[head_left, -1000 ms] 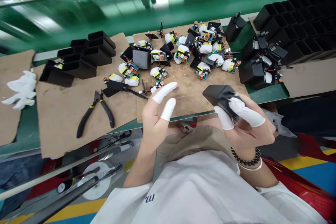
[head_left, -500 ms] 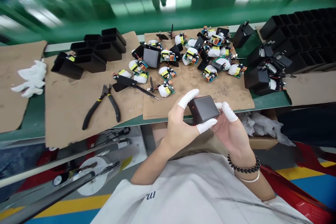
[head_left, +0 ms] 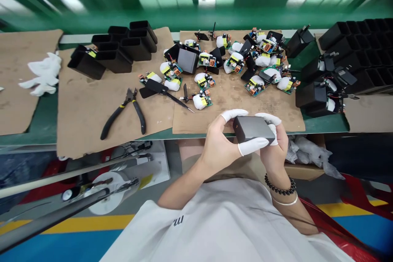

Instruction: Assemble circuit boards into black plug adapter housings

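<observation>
A black box-shaped plastic case (head_left: 253,128) is between my two hands, just over the table's front edge. My left hand (head_left: 222,141) grips its left end, with white-covered thumb in front and finger behind. My right hand (head_left: 274,143) holds the right end, white-covered fingertips pressed to it; that end is partly hidden by the fingers. Beyond the hands lie several small circuit boards (head_left: 201,100) with white lumps and yellow parts, some joined to black plates. A thin-tipped black tool (head_left: 175,99) rests beside them.
Black-handled cutting pliers (head_left: 124,110) lie open on the cardboard (head_left: 82,118) at left. Behind them stand several empty black cases (head_left: 113,59). A white glove (head_left: 43,73) lies far left. Rows of black cases (head_left: 362,49) and partly filled ones (head_left: 311,96) stand right.
Both hands have moved slightly right with the black case, which has turned. My right fingers, looser before, now close around its right end. The camera view has shifted slightly.
</observation>
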`<state>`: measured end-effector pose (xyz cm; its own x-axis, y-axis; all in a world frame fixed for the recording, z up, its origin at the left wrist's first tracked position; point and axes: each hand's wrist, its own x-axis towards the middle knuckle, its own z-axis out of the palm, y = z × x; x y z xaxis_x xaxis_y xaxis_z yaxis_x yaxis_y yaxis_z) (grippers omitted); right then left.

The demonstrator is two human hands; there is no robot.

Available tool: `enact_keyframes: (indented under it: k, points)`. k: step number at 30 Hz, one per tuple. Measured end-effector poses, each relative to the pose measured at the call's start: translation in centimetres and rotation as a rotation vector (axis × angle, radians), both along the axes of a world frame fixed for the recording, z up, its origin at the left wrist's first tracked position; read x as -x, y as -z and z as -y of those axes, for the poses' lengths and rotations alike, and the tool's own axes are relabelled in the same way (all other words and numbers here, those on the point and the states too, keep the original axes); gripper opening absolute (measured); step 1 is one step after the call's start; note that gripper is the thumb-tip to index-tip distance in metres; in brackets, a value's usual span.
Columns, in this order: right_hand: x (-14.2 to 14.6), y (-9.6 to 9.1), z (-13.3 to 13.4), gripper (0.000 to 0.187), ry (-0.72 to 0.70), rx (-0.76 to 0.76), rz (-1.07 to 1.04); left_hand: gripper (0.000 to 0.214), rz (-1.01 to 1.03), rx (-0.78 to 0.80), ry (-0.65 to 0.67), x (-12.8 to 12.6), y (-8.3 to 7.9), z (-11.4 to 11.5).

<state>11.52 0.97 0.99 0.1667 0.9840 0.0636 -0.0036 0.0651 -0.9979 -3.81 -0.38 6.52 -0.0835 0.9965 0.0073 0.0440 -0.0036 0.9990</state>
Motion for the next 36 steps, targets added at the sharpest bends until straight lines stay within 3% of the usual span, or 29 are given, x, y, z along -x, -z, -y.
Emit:
enact_keyframes:
  k: [3, 7, 10, 15, 18, 21, 23, 27, 30, 33, 36]
  points:
    - [-0.6, 0.5, -0.9, 0.029, -0.077, -0.131, -0.060, 0.062, 0.125, 0.061, 0.040, 0.1, -0.4, -0.2]
    - [-0.7, -0.2, -1.8, 0.030, -0.315, 0.030, -0.165, 0.058, -0.017, -0.046, -0.047, -0.3, -1.3, 0.0]
    - [-0.1, -1.2, -1.3, 0.043, -0.263, 0.120, -0.179, 0.057, -0.063, -0.107, -0.030, -0.7, -2.1, 0.1]
    - [-0.6, -1.8, 0.5, 0.047, -0.085, 0.148, -0.105, 0.066, -0.010, -0.090, 0.004, -1.0, -2.6, 0.2]
    - [-1.4, -2.1, 1.5, 0.063, -0.141, 0.048, -0.086, 0.080, 0.118, -0.001, 0.038, -0.8, -2.0, -0.2]
    - [-1.7, -2.7, 2.0, 0.092, -0.283, -0.058, -0.016, 0.091, 0.401, 0.147, 0.173, -0.2, -0.7, -1.1]
    - [-1.4, -2.8, 1.9, 0.099, -0.322, -0.086, 0.034, 0.092, 0.581, 0.242, 0.251, 0.1, 0.5, -1.6]
    - [0.2, -2.1, 0.8, 0.094, -0.221, -0.154, 0.067, 0.097, 0.745, 0.222, 0.134, 0.1, 2.8, -1.6]
    - [1.5, -1.7, -0.5, 0.082, -0.187, -0.111, 0.020, 0.095, 0.795, 0.162, 0.085, 0.0, 3.9, -1.2]
    - [2.5, -2.6, -2.0, 0.067, -0.241, -0.125, 0.001, 0.084, 0.760, 0.049, 0.097, 0.9, 4.0, -1.3]
    - [3.8, -4.4, -4.7, 0.063, -0.373, -0.199, 0.053, 0.067, 0.560, -0.153, 0.131, 2.9, 3.0, -2.4]
